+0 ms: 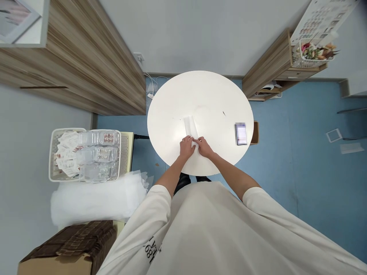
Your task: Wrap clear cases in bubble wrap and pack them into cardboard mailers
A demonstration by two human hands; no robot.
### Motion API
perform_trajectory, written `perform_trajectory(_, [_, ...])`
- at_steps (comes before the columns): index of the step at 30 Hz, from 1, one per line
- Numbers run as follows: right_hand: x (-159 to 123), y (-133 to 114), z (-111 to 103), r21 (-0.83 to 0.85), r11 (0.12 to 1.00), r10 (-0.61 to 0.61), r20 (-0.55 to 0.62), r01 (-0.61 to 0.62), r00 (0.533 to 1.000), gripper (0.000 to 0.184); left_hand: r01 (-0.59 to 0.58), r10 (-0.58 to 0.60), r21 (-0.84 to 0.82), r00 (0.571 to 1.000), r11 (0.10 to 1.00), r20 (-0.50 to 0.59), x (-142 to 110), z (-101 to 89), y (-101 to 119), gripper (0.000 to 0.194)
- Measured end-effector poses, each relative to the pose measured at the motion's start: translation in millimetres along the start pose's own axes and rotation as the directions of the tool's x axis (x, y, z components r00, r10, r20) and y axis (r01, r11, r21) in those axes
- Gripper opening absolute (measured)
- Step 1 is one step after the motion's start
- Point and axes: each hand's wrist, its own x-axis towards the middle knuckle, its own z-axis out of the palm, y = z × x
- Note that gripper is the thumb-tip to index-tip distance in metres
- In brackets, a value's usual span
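Note:
A narrow folded piece of white, slightly see-through wrapping material (190, 126) lies on the round white table (200, 89), its long side pointing away from me. My left hand (187, 147) grips its near part from the left, fingers bent and a ring showing on one of them. From the right, my right hand (203, 147) closes on the same part, its fingertips almost meeting those of the left. What the folded piece may contain, if anything, is hidden.
A phone-like device (241, 133) lies near the table's right edge, and a small dark scrap (224, 113) rests closer in. To the left stand a white basket (123, 152) of clear packs, a roll of white wrap (94, 200) and a cardboard box (57, 263).

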Motion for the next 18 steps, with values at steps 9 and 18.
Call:
perform_trajectory(9, [-8.4,-2.2,7.5,-0.11,0.994,0.007,0.027,-0.004,1.0,0.079,-0.194,0.181,0.112,0.977,0.975,0.114,-5.3,4.2,-15.8,0.069])
perform_trajectory(18, [-48.7,7.8,26.8,-0.235,0.963,-0.102,0.121,0.129,0.987,0.07,-0.292,0.267,0.181,0.952,0.939,0.149,-51.8,20.0,-28.3,0.079])
